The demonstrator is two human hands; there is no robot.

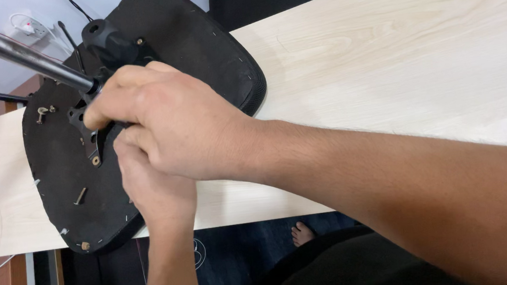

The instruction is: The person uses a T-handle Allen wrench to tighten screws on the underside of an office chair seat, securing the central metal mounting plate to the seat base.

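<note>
Two bare hands work over one upturned black chair seat (196, 49) that lies on a pale wooden table (418, 67). Nearest the camera, the left hand (157, 190) comes up from below with its fingers curled, but what they press or hold is hidden under the other hand, so I cannot tell whether they grip anything. Just above it, the right hand (164, 129) lies across the seat's middle, fingers bent and closed over the black metal mechanism plate (84, 130) bolted there; the fingertips reach the plate's left edge.

Left of the fingers, three loose fasteners show on the seat's underside: one bolt (80, 196) lying flat below the plate, one small brass-coloured piece (84, 245) near the seat's bottom rim, and a small cluster of hardware (42, 113) up near the left rim.

Beyond the knuckles, one black knob (100, 35) sticks up from the mechanism, and one shiny metal gas cylinder (26, 56) runs away from the fingertips toward the upper left corner.

Past the table's near edge, one bare foot (302, 233) rests on the dark floor.
</note>
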